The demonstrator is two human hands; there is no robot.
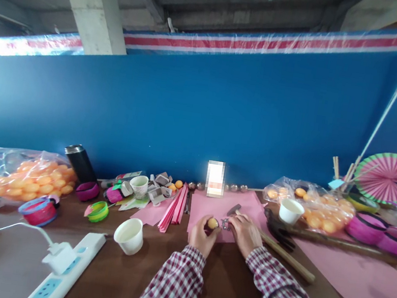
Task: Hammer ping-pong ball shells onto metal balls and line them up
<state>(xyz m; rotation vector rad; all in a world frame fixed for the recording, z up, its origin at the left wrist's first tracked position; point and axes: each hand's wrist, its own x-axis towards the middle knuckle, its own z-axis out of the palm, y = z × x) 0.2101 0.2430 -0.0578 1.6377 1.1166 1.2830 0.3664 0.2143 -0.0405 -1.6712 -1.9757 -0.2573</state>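
Note:
A small yellow-orange ball (213, 223) is held between the thumb and fingers of my left hand (203, 235), over the front of a pink paper sheet (205, 206). Just to its right, my right hand (246, 235) has its fingertips closed on a small shiny metallic piece (225, 224); its exact shape is too small to tell. The two hands are close together but apart. A hammer (289, 257) with a wooden handle lies beside my right hand, its grey head (235, 208) on the paper.
White cups stand at left (129, 236) and right (291, 211). Bags of orange balls (40, 182) lie on both sides. Folded pink strips (174, 210) are left of the sheet. A power strip (68, 269) lies front left; a claw hammer (279, 231) is at right.

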